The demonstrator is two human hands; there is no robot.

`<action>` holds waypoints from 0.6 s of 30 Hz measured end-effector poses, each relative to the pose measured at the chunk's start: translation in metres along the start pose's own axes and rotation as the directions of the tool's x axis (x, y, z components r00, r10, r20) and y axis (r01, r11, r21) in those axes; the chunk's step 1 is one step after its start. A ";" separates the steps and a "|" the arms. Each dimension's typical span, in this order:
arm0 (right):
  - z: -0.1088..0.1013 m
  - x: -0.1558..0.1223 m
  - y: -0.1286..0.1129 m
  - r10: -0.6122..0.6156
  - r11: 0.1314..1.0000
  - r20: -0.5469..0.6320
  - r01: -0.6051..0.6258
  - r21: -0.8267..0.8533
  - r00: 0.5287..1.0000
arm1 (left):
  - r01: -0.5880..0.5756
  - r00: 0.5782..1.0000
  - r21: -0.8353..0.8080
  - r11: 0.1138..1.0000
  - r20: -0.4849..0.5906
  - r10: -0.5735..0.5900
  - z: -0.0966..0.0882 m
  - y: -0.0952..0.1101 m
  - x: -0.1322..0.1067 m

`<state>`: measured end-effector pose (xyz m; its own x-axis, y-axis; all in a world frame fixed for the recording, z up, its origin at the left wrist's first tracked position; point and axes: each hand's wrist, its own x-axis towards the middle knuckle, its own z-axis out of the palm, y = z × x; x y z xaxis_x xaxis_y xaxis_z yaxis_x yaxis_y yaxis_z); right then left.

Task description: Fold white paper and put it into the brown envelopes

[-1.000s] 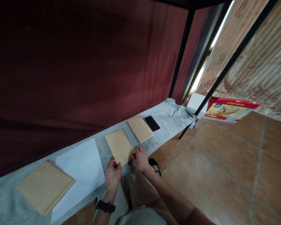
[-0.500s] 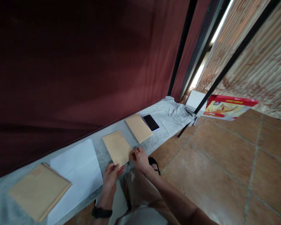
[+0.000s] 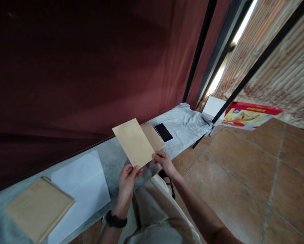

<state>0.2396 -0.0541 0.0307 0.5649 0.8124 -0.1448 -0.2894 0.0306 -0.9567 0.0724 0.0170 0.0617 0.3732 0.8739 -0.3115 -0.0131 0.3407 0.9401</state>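
A tan paper envelope (image 3: 133, 142) is lifted above the cloth-covered bench, held at its near edge by both hands. My left hand (image 3: 128, 174) pinches its lower left corner, the thumb on top. At the lower right corner, my right hand (image 3: 163, 160) grips it between thumb and fingers. Partly hidden beneath the raised envelope lies a stack of tan envelopes (image 3: 154, 137) on the bench. A dark-screened phone (image 3: 163, 132) rests against the right side of that stack.
Grey cloth (image 3: 187, 118) covers the narrow bench. White paper sheets (image 3: 83, 189) lie at left, overlapped by a thicker pile of tan envelopes (image 3: 39, 208). A dark red curtain (image 3: 91, 74) runs behind. On the tiled floor at right sits a red and yellow box (image 3: 248, 117), near a slanted black pole (image 3: 258, 64).
Both hands have raised the envelope off the bench and moved it to the right, over the other stack. My right hand has closed on its corner.
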 end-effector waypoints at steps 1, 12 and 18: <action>-0.007 0.008 -0.007 -0.034 0.999 -0.052 0.032 -0.041 0.998 | -0.015 1.000 0.009 1.000 0.017 0.015 0.010 0.001 0.008; -0.059 0.058 -0.017 -0.152 0.960 -0.298 0.068 -0.272 0.942 | -0.013 0.996 0.151 0.989 0.084 0.000 0.078 -0.009 0.064; -0.071 0.062 -0.008 -0.215 0.894 -0.297 0.065 -0.444 0.930 | -0.025 0.999 0.216 0.976 0.038 0.017 0.082 -0.026 0.077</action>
<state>0.3313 -0.0455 0.0113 0.8174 0.5760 -0.0037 0.1211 -0.1781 -0.9765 0.1779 0.0467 0.0245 0.4079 0.8656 -0.2903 0.1787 0.2361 0.9552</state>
